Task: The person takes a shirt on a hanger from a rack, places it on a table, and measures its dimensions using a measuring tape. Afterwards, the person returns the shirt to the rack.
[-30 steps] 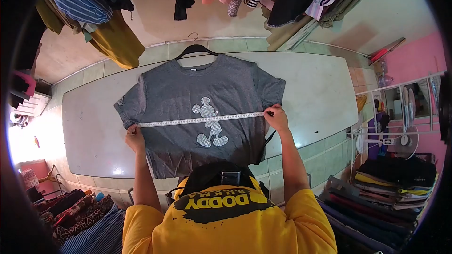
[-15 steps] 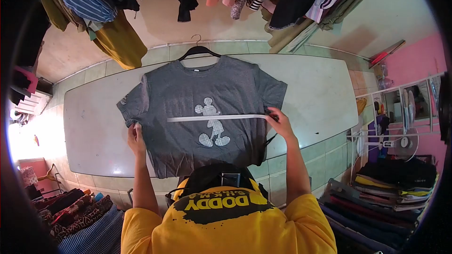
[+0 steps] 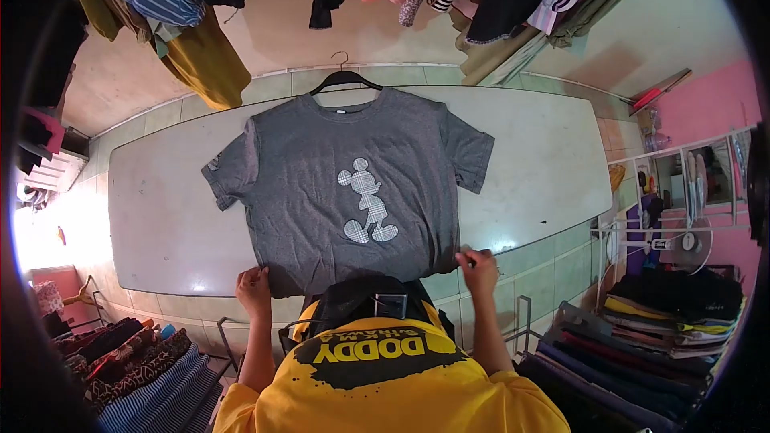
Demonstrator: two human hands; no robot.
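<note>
A grey T-shirt (image 3: pixel 305 176) with a plaid mouse-shaped print (image 3: pixel 365 200) lies face up across the white table, its neck at the far side. A black hanger (image 3: pixel 346 78) sits in the neckline, hook pointing away from me. At the shirt's lower left corner, my left hand (image 3: pixel 254 290) is closed, pinching the hem. My right hand (image 3: pixel 480 269) is closed at the lower right corner, fingertips on the shirt's edge. The near hem drops over the table's front edge, partly hidden by my waist.
The white table (image 3: pixel 545 152) spans the view. Clothes (image 3: pixel 200 64) hang along the far wall. Folded garments (image 3: pixel 674 297) are stacked at right, beside a white metal rack (image 3: pixel 682 228). More folded clothes (image 3: pixel 152 377) lie at near left.
Both hands have moved from the sleeves down to the bottom corners. The white strip that lay across the shirt is no longer visible. The shirt has shifted slightly away and lies flatter.
</note>
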